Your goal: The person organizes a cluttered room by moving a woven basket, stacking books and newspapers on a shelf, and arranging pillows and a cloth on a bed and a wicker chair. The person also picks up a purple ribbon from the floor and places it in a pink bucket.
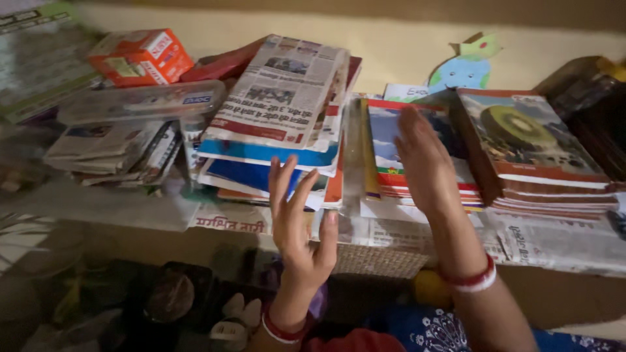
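Observation:
My left hand [298, 218] is raised with fingers spread, its fingertips at the front edge of a tilted stack of books and notebooks [261, 166] topped by a folded newspaper [280, 91]. It holds nothing. My right hand [425, 161] lies flat, palm down, on a middle stack of thin colourful books [381, 140]. Both wrists wear red and white bangles. To the right stands a thick pile of books [541, 166] whose top cover shows a cut green fruit.
A shelf lined with newspaper [561, 244] carries everything. At the left sit an orange box [140, 57], a clear plastic case [140, 101] and folded papers [114, 150]. A paper cutout [466, 65] leans on the back wall. Dark clutter lies below the shelf.

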